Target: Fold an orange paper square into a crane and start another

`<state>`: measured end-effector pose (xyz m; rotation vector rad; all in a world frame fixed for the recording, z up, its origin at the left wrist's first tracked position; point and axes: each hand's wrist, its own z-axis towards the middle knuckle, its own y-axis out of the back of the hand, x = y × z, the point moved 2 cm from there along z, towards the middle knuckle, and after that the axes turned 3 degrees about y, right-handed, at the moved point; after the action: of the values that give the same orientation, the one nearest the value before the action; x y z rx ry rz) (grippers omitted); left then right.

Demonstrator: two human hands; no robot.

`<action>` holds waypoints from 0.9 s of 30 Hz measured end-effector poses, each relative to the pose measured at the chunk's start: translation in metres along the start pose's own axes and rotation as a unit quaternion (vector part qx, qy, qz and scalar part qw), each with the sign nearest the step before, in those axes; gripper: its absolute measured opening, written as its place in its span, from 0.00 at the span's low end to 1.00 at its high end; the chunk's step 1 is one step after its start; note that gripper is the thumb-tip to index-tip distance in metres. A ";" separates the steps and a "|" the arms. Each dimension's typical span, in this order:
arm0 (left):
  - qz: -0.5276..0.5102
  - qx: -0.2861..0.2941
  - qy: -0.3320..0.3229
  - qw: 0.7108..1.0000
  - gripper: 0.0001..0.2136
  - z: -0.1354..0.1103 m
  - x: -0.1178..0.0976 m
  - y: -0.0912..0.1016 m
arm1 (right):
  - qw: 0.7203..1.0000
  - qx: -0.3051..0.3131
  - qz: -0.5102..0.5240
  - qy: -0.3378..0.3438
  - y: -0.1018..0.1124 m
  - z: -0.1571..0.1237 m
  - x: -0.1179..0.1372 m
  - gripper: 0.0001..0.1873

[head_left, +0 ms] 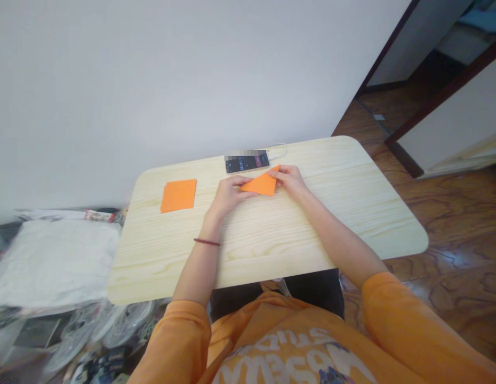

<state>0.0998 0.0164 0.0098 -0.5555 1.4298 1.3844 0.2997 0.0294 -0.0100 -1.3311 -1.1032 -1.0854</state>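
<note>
An orange paper folded into a triangle (262, 184) lies on the light wooden table (312, 229), held between both hands. My left hand (228, 193) pinches its left corner, fingers pressed together on the paper. My right hand (290, 180) grips the right edge and top corner, fingers curled on it. A flat stack of orange square paper (178, 195) rests on the table to the left, apart from both hands. A red string bracelet (207, 242) circles my left wrist.
A dark phone (247, 161) with a lit screen lies behind the triangle near the wall, a white cable (278, 151) running from it. White bags and clutter (52, 261) lie on the floor at left. A wood floor and doorway are at right.
</note>
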 end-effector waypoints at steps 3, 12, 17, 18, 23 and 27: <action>-0.020 0.015 0.017 1.000 0.20 -0.001 -0.001 0.001 | 1.000 -0.001 -0.014 0.002 0.000 -0.001 0.001 0.12; -0.018 0.053 0.038 0.998 0.17 -0.003 -0.003 0.001 | 1.000 0.013 -0.016 0.005 -0.002 -0.002 0.004 0.12; 0.060 0.001 -0.013 0.998 0.15 0.000 -0.001 -0.001 | 0.999 0.031 -0.034 0.004 -0.004 -0.002 0.002 0.14; 0.069 -0.008 -0.015 0.997 0.14 0.000 -0.001 -0.001 | 0.998 0.037 -0.042 0.007 -0.005 -0.003 0.002 0.16; 0.099 -0.089 0.044 0.990 0.15 0.003 0.005 -0.003 | 0.996 0.025 -0.055 0.069 -0.008 -0.008 0.007 0.27; 0.057 -0.140 0.086 0.985 0.14 0.005 0.011 -0.004 | 0.983 0.049 -0.100 0.149 -0.010 -0.011 0.008 0.19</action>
<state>0.1009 0.0233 -0.0006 -0.8002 1.4291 1.6783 0.2913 0.0192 0.0002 -0.9571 -1.0649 -1.3130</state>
